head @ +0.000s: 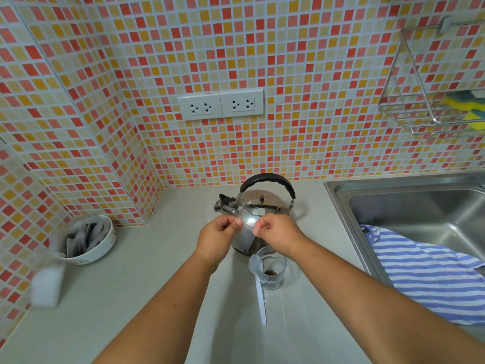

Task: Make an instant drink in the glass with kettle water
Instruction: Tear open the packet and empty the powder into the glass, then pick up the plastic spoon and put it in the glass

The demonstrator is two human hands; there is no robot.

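i'm holding both hands up over the counter [136,271], in front of the kettle [256,208]. my left hand [217,236] is pinching the top left corner of a small packet [245,239] between thumb and forefinger, the other fingers curling in. my right hand [275,233] is pinching the top right corner the same way, fingers pressed together into a loose fist. the packet is hanging between the two hands, its lower end pointing down toward the glass [271,269] (i cannot tell whether it is already torn open).

the glass is standing on the counter just below my right wrist, and a little dark powder is lying at its bottom. a white plastic spoon [258,282] is lying beside the glass on its left, bowl end next to the rim and handle pointing toward me.

the kettle is sitting behind my hands near the tiled wall [236,48], lid on, black handle upright, spout facing left. off to the left a white bowl [90,244] is holding more packets. on the right the sink [409,203] is carrying a blue and white striped cloth [425,274] draped over its near edge.
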